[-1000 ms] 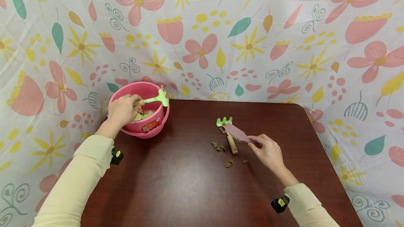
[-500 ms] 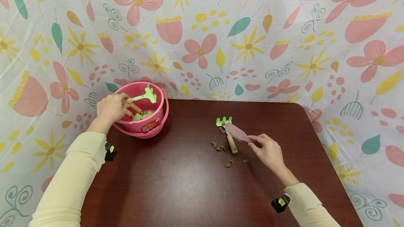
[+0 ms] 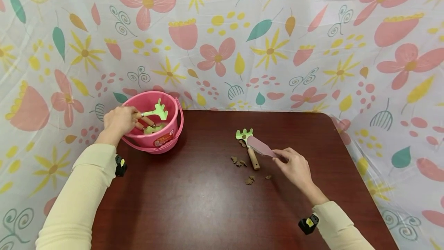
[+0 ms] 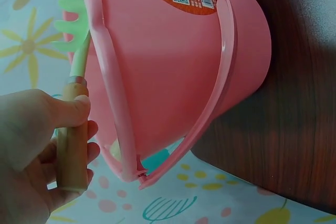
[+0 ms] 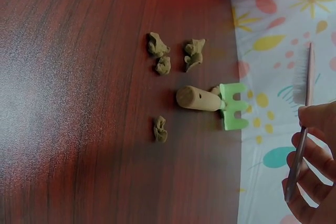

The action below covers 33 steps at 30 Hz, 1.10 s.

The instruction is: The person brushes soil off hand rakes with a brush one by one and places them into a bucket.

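Observation:
My left hand (image 3: 119,120) pinches the wooden handle of a small green garden rake (image 4: 73,129) over the mouth of a pink bucket (image 4: 157,72). The rake's prongs point to the right, within the rim in the head view. Inside the bucket lie other wooden-handled tools (image 3: 154,128) with green heads, partly hidden. At the right, my right hand (image 3: 294,167) holds a pink brush (image 3: 261,146) by its handle, bristles downward, above the table. Under the brush's tip in the head view lies a second green rake (image 3: 254,159) with a wooden handle.
Several brown crumbly clumps (image 5: 157,45) lie around the second rake on the dark wooden table (image 3: 204,203). Behind the table and along its sides hangs a flower-patterned cloth (image 3: 215,18). The bucket's handle (image 4: 223,72) hangs down its outer side.
My left hand has moved left and slightly down with the rake, whose head is now inside the bucket's outline. My right hand and the brush have barely moved.

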Each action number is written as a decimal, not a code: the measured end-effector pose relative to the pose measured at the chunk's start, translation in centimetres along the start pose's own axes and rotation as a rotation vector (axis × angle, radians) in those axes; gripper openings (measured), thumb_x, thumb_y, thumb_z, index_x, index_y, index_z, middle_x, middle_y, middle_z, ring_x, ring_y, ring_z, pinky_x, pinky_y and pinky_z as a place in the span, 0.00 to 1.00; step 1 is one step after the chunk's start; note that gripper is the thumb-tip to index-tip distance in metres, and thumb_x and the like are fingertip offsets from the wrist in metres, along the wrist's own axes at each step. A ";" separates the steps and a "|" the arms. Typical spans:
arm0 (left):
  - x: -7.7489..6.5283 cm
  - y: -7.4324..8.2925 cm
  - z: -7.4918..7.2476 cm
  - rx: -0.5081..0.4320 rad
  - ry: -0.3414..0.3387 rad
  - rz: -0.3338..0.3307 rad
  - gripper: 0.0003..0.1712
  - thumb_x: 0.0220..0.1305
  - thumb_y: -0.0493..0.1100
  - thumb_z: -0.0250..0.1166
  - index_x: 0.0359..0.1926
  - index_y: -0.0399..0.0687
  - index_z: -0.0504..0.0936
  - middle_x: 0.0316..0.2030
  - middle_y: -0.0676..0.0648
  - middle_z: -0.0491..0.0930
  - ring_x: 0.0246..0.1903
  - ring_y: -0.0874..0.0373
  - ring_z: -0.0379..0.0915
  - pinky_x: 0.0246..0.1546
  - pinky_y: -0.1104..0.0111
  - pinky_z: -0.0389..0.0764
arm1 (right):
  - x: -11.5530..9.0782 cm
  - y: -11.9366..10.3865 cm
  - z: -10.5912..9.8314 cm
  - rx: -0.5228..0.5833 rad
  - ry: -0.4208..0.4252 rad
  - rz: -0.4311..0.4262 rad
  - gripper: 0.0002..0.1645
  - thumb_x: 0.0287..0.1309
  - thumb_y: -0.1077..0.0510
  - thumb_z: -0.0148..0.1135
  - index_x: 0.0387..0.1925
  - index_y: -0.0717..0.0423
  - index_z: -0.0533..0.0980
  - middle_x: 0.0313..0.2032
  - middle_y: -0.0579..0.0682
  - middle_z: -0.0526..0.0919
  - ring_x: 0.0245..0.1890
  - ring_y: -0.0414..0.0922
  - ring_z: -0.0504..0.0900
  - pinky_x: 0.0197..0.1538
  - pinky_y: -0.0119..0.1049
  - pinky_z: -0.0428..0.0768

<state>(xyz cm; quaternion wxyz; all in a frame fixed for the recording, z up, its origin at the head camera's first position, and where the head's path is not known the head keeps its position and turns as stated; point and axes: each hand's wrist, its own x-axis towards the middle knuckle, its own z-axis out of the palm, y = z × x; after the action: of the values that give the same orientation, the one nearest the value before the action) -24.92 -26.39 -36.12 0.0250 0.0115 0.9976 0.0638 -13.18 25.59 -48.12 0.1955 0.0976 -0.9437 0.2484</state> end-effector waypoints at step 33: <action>1.2 1.1 0.1 0.186 -0.123 0.061 0.16 0.54 0.47 0.66 0.41 0.43 0.82 0.40 0.35 0.79 0.34 0.41 0.73 0.30 0.52 0.73 | -0.8 0.0 0.0 0.002 0.007 -0.005 0.14 0.46 0.58 0.69 0.40 0.47 0.83 0.31 0.46 0.82 0.23 0.39 0.73 0.23 0.33 0.68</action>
<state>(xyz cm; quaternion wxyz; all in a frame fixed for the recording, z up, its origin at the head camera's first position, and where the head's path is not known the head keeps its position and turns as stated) -26.12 -25.28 -36.10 0.0828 0.0482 0.9950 -0.0292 -12.44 25.64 -48.44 0.1995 0.0993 -0.9424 0.2494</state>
